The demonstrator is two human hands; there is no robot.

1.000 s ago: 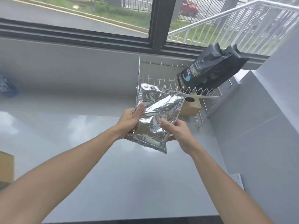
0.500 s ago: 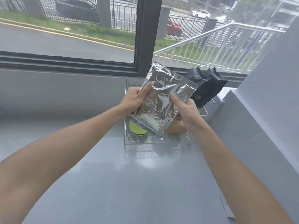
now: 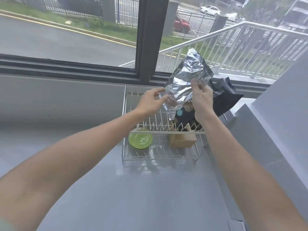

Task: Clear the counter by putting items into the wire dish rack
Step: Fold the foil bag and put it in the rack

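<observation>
A wide window (image 3: 70, 35) with a dark frame fills the far side, beyond both hands, showing a road, railings and parked cars. Below the hands stretches a grey glossy tabletop (image 3: 141, 194), with a grey wall (image 3: 275, 130) rising to the right of the right hand. On the tabletop, under and just beyond the hands, stands the wire dish rack (image 3: 126, 124), its white prongs upright in rows. Behind the right hand, a black pouch (image 3: 225, 97) leans in the rack's far right part; a pale blue dot shows on its label, but the writing there is too blurred to read. Nearer than the right hand, a brown cardboard box (image 3: 182, 141) sits in the rack's lower right, and a green plate (image 3: 140, 139) lies in its lower left, below the left hand. The crinkled silver foil bag (image 3: 186, 84) is held tilted in the air above the rack, in front of the black pouch; small dark print near its top corner cannot be read. The right hand (image 3: 202, 100) has a closed grip on the bag's right side, thumb across the front. The left hand (image 3: 150, 101) has a loose, half-open grip, fingertips touching the bag's left edge.
</observation>
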